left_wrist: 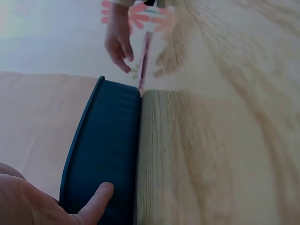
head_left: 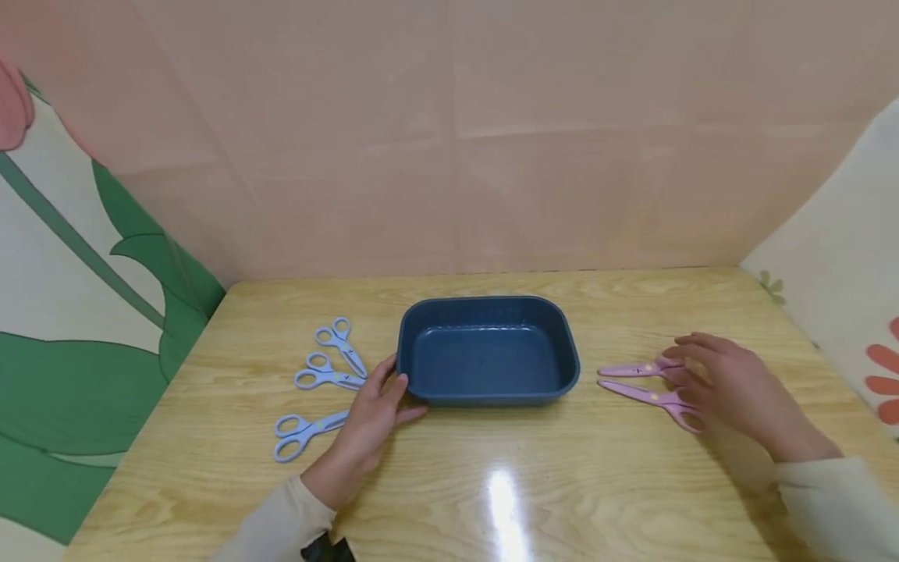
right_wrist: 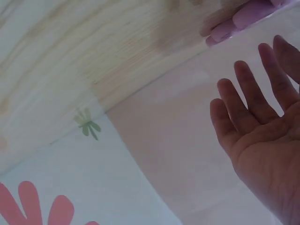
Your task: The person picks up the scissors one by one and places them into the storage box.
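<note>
Two pink scissors [head_left: 649, 396] lie partly beneath the loosely spread right hand [head_left: 740, 398].

1. The surface [head_left: 449, 484] is pale wood grain; its far edge meets a pinkish backdrop, and a bright glare streak shows toward its near side.
2. A dark blue tray [head_left: 488, 359] stands upright midway between the left and right edges, nearer the far edge than the glare.
3. Toward the left edge lie three blue scissors: a far pair [head_left: 343, 347] closest to the far-left corner, a middle pair [head_left: 330, 376] just beside it, and a near pair [head_left: 312, 427] a little apart, its tip hidden.
4. Toward the right edge lie two pinkish-purple scissors [head_left: 653, 396], side by side, tips pointing toward the left edge, handles partly hidden.
</note>
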A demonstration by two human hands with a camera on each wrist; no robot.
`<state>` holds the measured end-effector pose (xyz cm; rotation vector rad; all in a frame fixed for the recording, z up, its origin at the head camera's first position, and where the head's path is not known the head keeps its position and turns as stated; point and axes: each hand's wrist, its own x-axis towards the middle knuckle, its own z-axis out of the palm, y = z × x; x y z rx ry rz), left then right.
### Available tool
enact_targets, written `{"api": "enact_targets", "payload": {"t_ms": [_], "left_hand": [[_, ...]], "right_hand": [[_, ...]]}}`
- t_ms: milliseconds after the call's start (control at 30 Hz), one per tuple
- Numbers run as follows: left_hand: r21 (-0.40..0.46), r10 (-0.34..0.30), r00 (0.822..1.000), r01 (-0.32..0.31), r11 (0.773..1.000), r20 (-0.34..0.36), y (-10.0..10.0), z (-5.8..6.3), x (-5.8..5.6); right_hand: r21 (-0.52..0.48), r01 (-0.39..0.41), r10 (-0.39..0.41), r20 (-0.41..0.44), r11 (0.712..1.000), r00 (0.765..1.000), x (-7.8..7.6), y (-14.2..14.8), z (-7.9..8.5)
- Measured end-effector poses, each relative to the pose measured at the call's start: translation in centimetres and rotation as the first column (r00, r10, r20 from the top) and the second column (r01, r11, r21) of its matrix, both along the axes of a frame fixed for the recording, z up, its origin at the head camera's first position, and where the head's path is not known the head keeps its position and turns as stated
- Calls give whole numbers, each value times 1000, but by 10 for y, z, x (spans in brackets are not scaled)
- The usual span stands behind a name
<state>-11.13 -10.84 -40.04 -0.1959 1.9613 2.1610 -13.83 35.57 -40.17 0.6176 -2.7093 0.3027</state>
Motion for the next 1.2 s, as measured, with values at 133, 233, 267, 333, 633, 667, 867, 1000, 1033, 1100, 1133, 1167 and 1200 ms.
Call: {"api": "enact_targets", "payload": {"t_ms": [133, 233, 267, 333, 633, 667, 867, 1000, 1033, 1100, 1133, 1167, 1200], "left_hand": [[1, -10, 1000, 10, 1000, -7, -1, 0, 0], [-9, -8, 1000, 8, 1000, 1, -1, 1, 0], [-12, -6, 1000, 6, 1000, 5, -1, 0, 0], [-21, -6, 1000, 6, 1000, 9, -1, 0, -1], [-18, -13, 1000, 13, 1000, 4, 0, 0, -3], [-16, -16, 1000, 15, 1000, -1, 0, 0, -2], [-7, -22, 1000, 22, 1000, -8, 0, 2, -1], [-6, -26, 1000, 26, 1000, -10, -1, 2, -2], [-8, -27, 1000, 27, 1000, -13, -1, 1, -2], [-10, -25, 1000, 25, 1000, -11, -2, 1, -2], [-10, -24, 1000, 24, 1000, -10, -2, 1, -2], [-12, -25, 1000, 25, 1000, -13, -2, 0, -2], [-12, -23, 1000, 23, 1000, -12, -2, 0, -2]], "right_hand": [[4, 64, -65, 33, 998, 997, -3, 10, -2], [21, 74, -75, 47, 997, 996, -7, 17, -6], [23, 75, -76, 54, 997, 996, -8, 19, -7], [21, 77, -79, 76, 997, 994, -10, 22, -9], [40, 90, -96, 179, 995, 979, -15, 28, -9], [41, 90, -96, 182, 995, 979, -16, 27, -9], [47, 77, -84, 169, 996, 982, -18, 23, -7], [60, 63, -72, 160, 996, 984, -19, 22, -8], [66, 64, -74, 160, 996, 984, -20, 21, -8], [69, 62, -72, 163, 996, 984, -20, 21, -8], [69, 62, -72, 163, 996, 984, -20, 21, -8], [70, 62, -72, 164, 996, 984, -20, 21, -8], [67, 56, -66, 164, 996, 984, -21, 21, -9]]}}
